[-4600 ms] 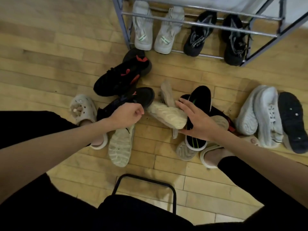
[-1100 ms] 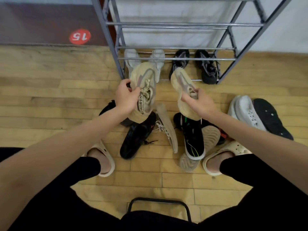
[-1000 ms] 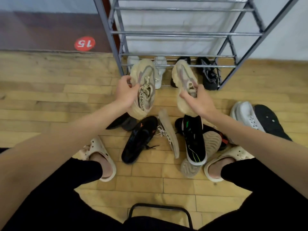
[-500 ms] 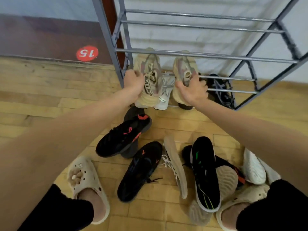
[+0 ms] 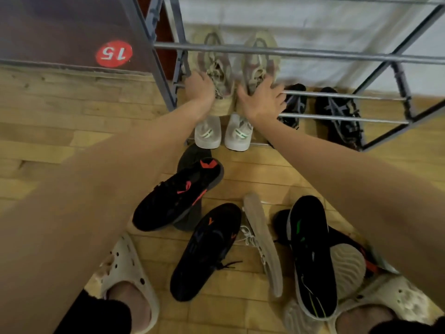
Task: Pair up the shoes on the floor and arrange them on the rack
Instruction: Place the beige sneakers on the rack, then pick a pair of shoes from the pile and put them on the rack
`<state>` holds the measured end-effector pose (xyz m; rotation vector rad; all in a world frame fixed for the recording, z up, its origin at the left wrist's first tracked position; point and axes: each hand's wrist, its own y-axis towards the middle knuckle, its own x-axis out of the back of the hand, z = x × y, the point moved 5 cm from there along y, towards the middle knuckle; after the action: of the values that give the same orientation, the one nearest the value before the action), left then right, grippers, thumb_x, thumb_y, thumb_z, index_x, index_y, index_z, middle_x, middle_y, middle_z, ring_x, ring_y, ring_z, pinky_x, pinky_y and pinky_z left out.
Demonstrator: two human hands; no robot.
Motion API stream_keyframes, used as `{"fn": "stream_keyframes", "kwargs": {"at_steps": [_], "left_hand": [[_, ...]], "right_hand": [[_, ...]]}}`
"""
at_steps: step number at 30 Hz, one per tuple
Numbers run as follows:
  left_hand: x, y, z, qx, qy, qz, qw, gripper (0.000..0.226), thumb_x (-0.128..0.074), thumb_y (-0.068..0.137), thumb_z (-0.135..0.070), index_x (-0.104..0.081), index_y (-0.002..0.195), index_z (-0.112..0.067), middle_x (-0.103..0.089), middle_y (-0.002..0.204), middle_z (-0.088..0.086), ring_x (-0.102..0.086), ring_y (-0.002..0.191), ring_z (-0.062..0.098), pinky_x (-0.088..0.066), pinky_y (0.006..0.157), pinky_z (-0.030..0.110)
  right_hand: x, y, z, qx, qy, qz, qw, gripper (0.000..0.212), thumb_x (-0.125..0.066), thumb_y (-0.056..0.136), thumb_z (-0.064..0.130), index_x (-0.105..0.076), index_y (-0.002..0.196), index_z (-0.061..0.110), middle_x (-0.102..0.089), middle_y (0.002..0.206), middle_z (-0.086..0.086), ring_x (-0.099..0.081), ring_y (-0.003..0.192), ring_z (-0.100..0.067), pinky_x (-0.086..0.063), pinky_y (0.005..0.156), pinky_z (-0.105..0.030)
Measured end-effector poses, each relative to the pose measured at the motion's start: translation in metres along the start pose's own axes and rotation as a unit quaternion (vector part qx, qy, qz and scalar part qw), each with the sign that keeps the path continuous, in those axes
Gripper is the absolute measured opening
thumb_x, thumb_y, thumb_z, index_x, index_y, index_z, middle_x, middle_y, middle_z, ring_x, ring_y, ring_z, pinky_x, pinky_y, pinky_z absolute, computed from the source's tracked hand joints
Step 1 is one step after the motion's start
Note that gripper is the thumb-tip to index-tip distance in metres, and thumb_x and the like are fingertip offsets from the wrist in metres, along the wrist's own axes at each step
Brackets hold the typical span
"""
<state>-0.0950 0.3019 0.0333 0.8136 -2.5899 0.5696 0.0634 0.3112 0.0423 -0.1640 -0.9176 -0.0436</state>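
Head view
Rack: a grey metal-bar rack (image 5: 301,54) is seen standing on the wooden floor (image 5: 60,121) against a pale wall.
Second tier: a beige pair is set side by side, toes toward the wall; the left beige sneaker (image 5: 218,68) and the right beige sneaker (image 5: 258,61) are partly crossed by a front bar.
Left hand: the left hand (image 5: 199,89) is laid on the heel end of the left beige sneaker, fingers curled around it; whether it is gripped or only touched cannot be told.
Right hand: the right hand (image 5: 262,100) is spread, fingers splayed, and pressed against the heel of the right beige sneaker, with fingertips near a shelf bar.
Bottom tier: a white pair (image 5: 224,132) is placed below the beige pair, heels outward; a black pair (image 5: 337,116) is placed to its right.
Floor, centre: a black shoe with red marks (image 5: 175,196) is laid over a dark shoe; a black shoe with orange marks (image 5: 207,249) lies just beside it.
Floor, right: a beige shoe on its side (image 5: 263,239) is seen next to a black shoe with green marks (image 5: 310,254), which lies on top of other shoes.
Feet: cream clogs (image 5: 127,273) are worn by the person.
Wall: a red sticker (image 5: 113,53) marked 15 is seen left of the rack.
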Motion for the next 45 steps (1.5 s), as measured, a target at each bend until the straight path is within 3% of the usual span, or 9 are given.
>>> {"fn": "stream_keyframes", "kwargs": {"at_steps": [5,8,11,21,25,29,35,41,45], "left_hand": [[0.01,-0.016,0.011,-0.097,0.066,0.004,0.993,0.038,-0.025,0.106,-0.022,-0.059,0.09,-0.012,-0.057,0.087,0.002,-0.052,0.076,0.014,-0.036,0.071,0.029],[0.018,-0.035,0.021,-0.172,0.131,0.013,0.976,0.032,-0.032,0.102,-0.018,-0.058,0.118,-0.007,-0.064,0.107,0.009,-0.06,0.095,0.022,-0.042,0.075,0.029],[0.025,-0.061,0.036,-0.213,0.177,0.055,0.959,0.031,-0.039,0.098,-0.015,-0.055,0.123,-0.007,-0.063,0.111,0.013,-0.058,0.101,0.025,-0.044,0.082,0.033],[0.094,-0.124,0.159,-0.098,0.27,0.103,0.952,0.037,-0.05,0.087,-0.007,-0.057,0.122,-0.002,-0.056,0.122,0.019,-0.053,0.115,0.031,-0.043,0.101,0.039],[0.121,-0.15,0.201,-0.061,0.308,0.09,0.945,0.035,-0.052,0.088,-0.014,-0.056,0.121,-0.003,-0.054,0.121,0.019,-0.052,0.113,0.033,-0.045,0.095,0.038],[0.11,-0.198,0.229,-0.11,0.394,0.176,0.895,0.043,-0.062,0.088,-0.031,-0.053,0.121,-0.006,-0.053,0.117,0.016,-0.05,0.111,0.032,-0.047,0.09,0.04],[0.082,-0.233,0.263,-0.043,0.451,0.279,0.846,0.092,-0.071,0.068,-0.064,-0.037,0.131,-0.006,-0.049,0.126,0.016,-0.048,0.116,0.033,-0.047,0.091,0.042],[0.064,-0.253,0.29,-0.009,0.525,0.336,0.782,0.108,-0.068,0.063,-0.074,-0.029,0.136,-0.005,-0.045,0.131,0.015,-0.047,0.117,0.032,-0.047,0.09,0.041],[0.059,-0.248,0.296,-0.038,0.533,0.323,0.781,0.111,-0.071,0.061,-0.073,-0.028,0.137,-0.004,-0.046,0.131,0.016,-0.049,0.117,0.031,-0.05,0.091,0.041]], "right_hand": [[-0.006,-0.018,-0.014,0.047,0.043,0.009,0.998,0.076,-0.048,0.093,0.047,-0.016,0.151,0.013,-0.018,0.153,-0.025,-0.02,0.141,-0.04,-0.022,0.114,-0.049],[-0.005,-0.041,-0.026,0.104,0.018,0.039,0.994,0.078,-0.051,0.094,0.036,-0.006,0.154,0.013,-0.007,0.156,-0.027,-0.009,0.146,-0.04,-0.019,0.117,-0.047],[0.001,-0.066,-0.039,0.156,-0.024,0.056,0.986,0.077,-0.052,0.094,0.031,-0.006,0.154,0.015,-0.011,0.156,-0.026,-0.013,0.145,-0.039,-0.024,0.114,-0.046],[-0.028,-0.195,-0.094,0.169,-0.101,0.197,0.96,0.067,-0.058,0.088,0.017,-0.024,0.145,0.003,-0.032,0.139,-0.021,-0.037,0.126,-0.036,-0.035,0.104,-0.039],[-0.059,-0.232,-0.113,0.226,-0.204,0.262,0.916,0.069,-0.053,0.09,0.024,-0.018,0.148,0.009,-0.027,0.145,-0.021,-0.033,0.133,-0.038,-0.038,0.107,-0.044],[-0.079,-0.236,-0.107,0.293,-0.272,0.31,0.862,0.078,-0.054,0.089,0.014,-0.009,0.152,0.009,-0.015,0.153,-0.024,-0.029,0.137,-0.039,-0.032,0.11,-0.045],[-0.101,-0.177,-0.066,0.387,-0.319,0.262,0.824,0.099,-0.06,0.08,-0.003,0.002,0.154,0.018,0.005,0.161,-0.013,-0.011,0.147,-0.034,-0.029,0.114,-0.046],[-0.138,-0.152,-0.039,0.411,-0.371,0.265,0.789,0.092,-0.053,0.09,-0.003,0.008,0.154,0.023,0.01,0.162,-0.002,0.004,0.15,-0.024,-0.012,0.12,-0.043],[-0.163,-0.157,-0.023,0.425,-0.413,0.241,0.768,0.098,-0.062,0.086,0.005,0.006,0.154,0.02,0.008,0.162,-0.005,0.007,0.149,-0.027,0.0,0.121,-0.047]]}}
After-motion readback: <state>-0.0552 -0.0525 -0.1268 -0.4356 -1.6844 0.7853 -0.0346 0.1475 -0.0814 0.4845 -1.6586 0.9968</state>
